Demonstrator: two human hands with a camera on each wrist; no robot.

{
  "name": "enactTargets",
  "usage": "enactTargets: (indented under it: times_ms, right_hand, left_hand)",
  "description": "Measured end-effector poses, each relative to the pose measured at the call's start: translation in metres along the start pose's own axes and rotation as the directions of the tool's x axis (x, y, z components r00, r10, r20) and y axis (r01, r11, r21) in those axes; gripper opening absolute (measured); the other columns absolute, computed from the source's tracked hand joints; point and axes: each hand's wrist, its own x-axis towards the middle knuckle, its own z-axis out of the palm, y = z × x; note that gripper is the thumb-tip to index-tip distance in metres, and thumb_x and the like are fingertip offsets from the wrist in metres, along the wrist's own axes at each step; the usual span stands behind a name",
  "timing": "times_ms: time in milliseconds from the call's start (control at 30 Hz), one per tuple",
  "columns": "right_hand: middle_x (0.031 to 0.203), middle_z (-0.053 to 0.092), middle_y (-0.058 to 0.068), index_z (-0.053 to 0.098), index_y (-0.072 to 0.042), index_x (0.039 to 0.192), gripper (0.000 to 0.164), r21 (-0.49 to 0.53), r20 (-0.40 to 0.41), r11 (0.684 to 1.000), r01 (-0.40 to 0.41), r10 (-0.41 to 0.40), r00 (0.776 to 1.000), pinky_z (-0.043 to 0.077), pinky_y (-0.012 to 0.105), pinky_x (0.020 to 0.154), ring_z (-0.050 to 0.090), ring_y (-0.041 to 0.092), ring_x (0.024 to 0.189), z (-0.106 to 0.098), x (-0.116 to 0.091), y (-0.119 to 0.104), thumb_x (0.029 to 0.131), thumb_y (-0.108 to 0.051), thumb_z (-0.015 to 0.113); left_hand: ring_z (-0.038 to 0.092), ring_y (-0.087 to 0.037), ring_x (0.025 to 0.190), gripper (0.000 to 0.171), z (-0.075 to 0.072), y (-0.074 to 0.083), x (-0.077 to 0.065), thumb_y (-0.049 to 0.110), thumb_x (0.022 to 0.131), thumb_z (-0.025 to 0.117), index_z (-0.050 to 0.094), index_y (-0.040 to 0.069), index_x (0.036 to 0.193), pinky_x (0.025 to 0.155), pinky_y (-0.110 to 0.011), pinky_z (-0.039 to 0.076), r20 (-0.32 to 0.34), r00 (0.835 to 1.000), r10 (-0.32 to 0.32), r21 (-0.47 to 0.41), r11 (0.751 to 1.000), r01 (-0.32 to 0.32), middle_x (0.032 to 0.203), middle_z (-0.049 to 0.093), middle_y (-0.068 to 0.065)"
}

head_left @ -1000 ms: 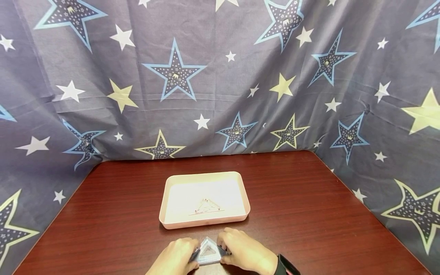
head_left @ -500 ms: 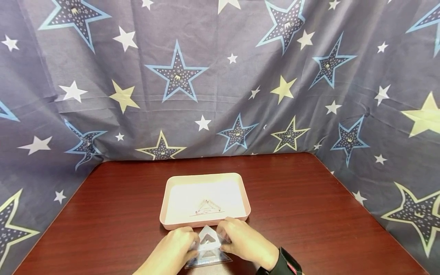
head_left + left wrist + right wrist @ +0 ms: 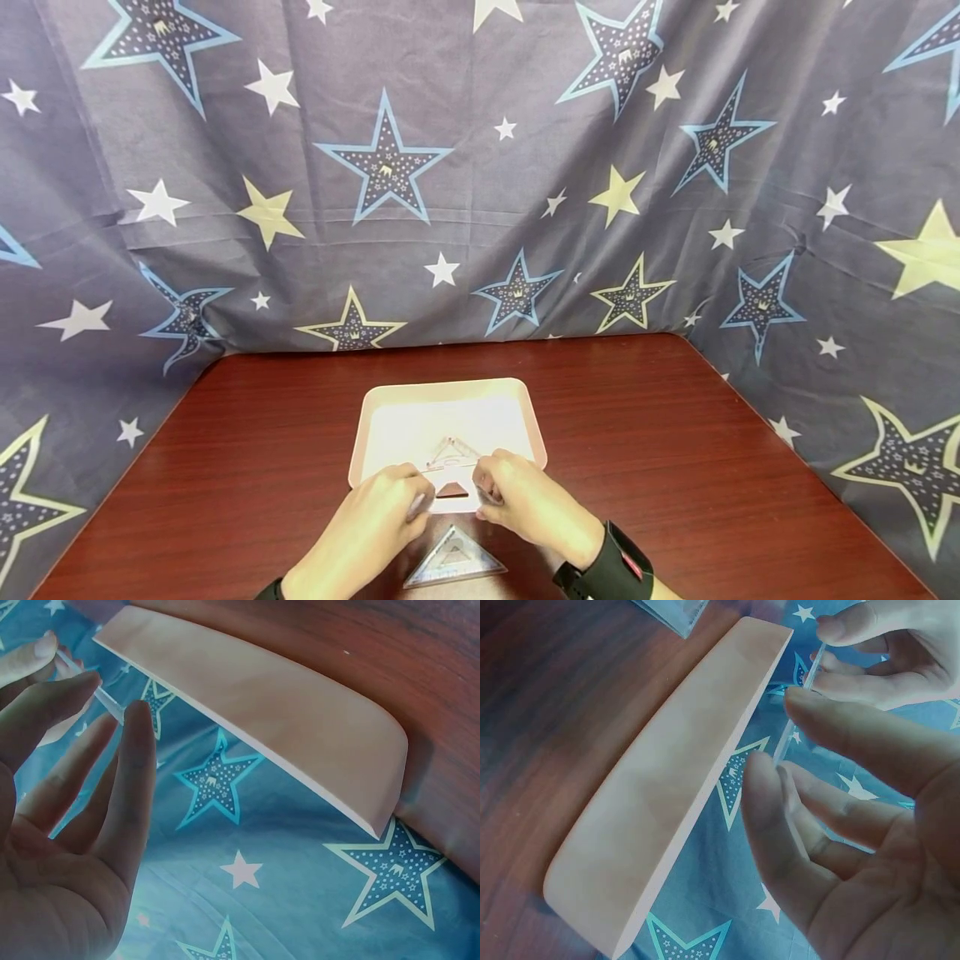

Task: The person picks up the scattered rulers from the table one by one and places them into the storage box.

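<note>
Left hand (image 3: 386, 504) and right hand (image 3: 521, 504) each pinch one end of a clear set square (image 3: 786, 739), a narrow grip seemingly steadying it near the tray (image 3: 660, 772)

No words or numbers I can read. The triangular set square (image 3: 455, 572) lying on the worktop (image 3: 697, 500) has faint bluish markings along its edge, too small to make out. Red tag (image 3: 632, 566) on my black right wristband (image 3: 609, 571): illegible. Only clear signs: little crown emblems (image 3: 386, 170) inside blue- and yellow-edged stars (image 3: 384, 137) on the grey curtain (image 3: 465, 92).
</note>
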Motion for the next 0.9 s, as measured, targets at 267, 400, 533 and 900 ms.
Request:
enactTargets:
  times_ms: [267,400,533,900]
  right_hand:
    - [0.081,0.057,0.001,0.065,-0.002,0.095,0.025,0.000,-0.057,1.000,0.018,-0.018,0.998,0.047,0.018,0.066,0.056,0.009,0.075,0.000,0.007,0.004,0.076,-0.001,0.080]
    - [0.082,0.058,0.002,0.065,-0.002,0.095,0.024,-0.012,-0.067,1.000,0.004,-0.005,0.998,0.047,0.019,0.066,0.057,0.011,0.075,0.001,0.011,0.006,0.076,-0.002,0.080]
    - [0.082,0.059,0.005,0.066,-0.001,0.094,0.023,-0.012,-0.087,1.000,-0.007,0.006,0.996,0.048,0.020,0.067,0.058,0.014,0.076,0.002,0.016,0.011,0.075,-0.001,0.079]
    - [0.083,0.060,0.008,0.067,0.002,0.098,0.025,0.020,-0.106,0.999,-0.042,0.044,0.993,0.047,0.022,0.067,0.059,0.017,0.076,0.007,0.033,0.026,0.076,0.000,0.079]
  left_hand:
    - [0.056,-0.006,0.070,0.021,0.004,-0.004,0.007,0.005,0.069,0.081,0.064,0.018,0.072,0.062,-0.026,0.047,-0.050,0.999,0.000,0.037,0.999,0.002,0.075,0.056,0.008]
    - [0.063,-0.011,0.078,0.018,0.008,-0.008,0.008,0.006,0.070,0.083,0.071,0.015,0.080,0.067,-0.028,0.052,-0.070,0.997,0.007,0.057,0.998,-0.003,0.081,0.062,0.006]
    - [0.066,-0.014,0.083,0.019,0.015,-0.013,0.012,0.006,0.069,0.083,0.073,0.012,0.084,0.072,-0.031,0.054,-0.089,0.996,-0.001,0.070,0.998,0.007,0.085,0.065,0.005]
    - [0.067,-0.017,0.088,0.021,0.024,-0.024,0.028,0.008,0.070,0.087,0.074,0.011,0.086,0.076,-0.034,0.055,-0.054,0.994,-0.091,0.070,0.993,0.095,0.088,0.067,0.002]
